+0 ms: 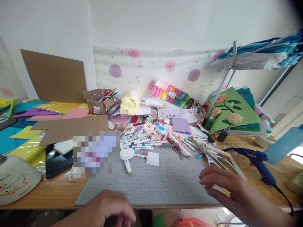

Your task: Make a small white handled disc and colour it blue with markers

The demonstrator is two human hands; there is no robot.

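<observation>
My left hand hovers at the front edge of the grey cutting mat, its fingers curled downward and partly hidden. Over the mat's right front part is my right hand, fingers spread with nothing between them. Just beyond it lie metal scissors. On the mat are a white marker, a white rounded piece touching it, and a small white square beside another pen. Many pens and small cut-out stickers are heaped behind.
A blue glue gun with its cord lies at the right, near a green flower card. Coloured clay and a cardboard box stand at the back. Coloured sheets and brown card cover the left.
</observation>
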